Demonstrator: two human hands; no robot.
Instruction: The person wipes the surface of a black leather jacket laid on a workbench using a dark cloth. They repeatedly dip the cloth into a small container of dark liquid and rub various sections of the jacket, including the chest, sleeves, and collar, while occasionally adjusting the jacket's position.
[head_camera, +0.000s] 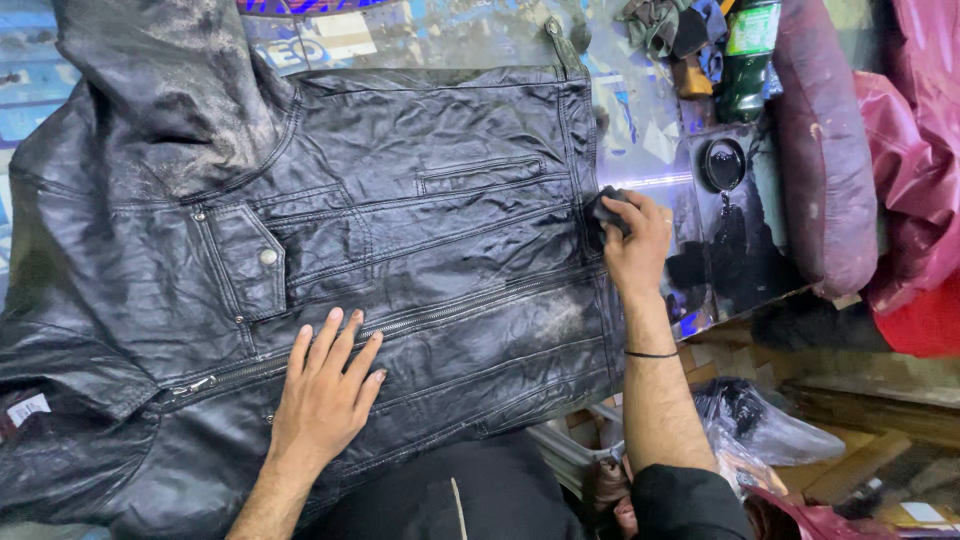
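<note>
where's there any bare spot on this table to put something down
Little room. The black jacket covers most of the table. One stained bare strip lies between its hem, where the right hand presses a dark pad, and the maroon cushion. The far corner is crowded with a green bottle.

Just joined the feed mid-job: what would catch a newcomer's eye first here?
A big black leather jacket spread flat fills most of the view. The left hand lies flat on it near the zipper, while the right hand presses a small dark pad at its right edge. Farther right sits a round black tin.
</note>
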